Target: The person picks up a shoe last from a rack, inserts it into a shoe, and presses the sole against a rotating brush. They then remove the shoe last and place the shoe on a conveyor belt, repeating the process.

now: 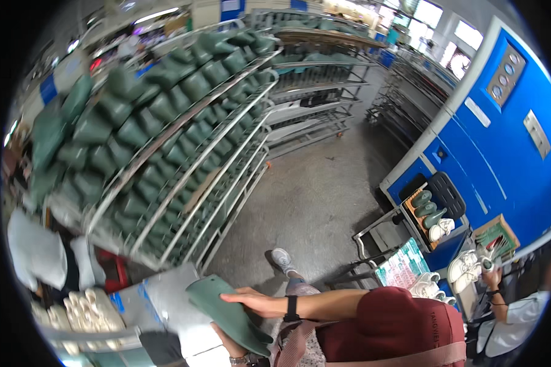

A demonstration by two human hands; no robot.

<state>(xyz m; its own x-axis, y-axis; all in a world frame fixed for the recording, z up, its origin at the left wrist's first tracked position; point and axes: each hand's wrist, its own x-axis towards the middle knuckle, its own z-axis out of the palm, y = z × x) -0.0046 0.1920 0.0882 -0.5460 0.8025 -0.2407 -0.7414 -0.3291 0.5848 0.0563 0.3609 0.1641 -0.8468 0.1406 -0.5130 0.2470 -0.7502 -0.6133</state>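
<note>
A dark green shoe last (221,306) is held in front of me at the lower middle, tilted, its narrower end pointing down to the right. My right hand (258,301) reaches in from the right with a black band at the wrist, thumb and fingers closed on the last's upper side. Lower down, my left hand (228,340) grips the same last from beneath; its fingers are partly hidden behind it. Beside my hands is a grey metal table top (176,290) with blue patches on it.
At left, a tall wheeled rack (193,199) is packed with green lasts. More racks (315,92) stand behind. A blue machine (471,140) rises at right, near a chair holding lasts. A person (514,318) handles a white shoe there; another person (40,251) is at left.
</note>
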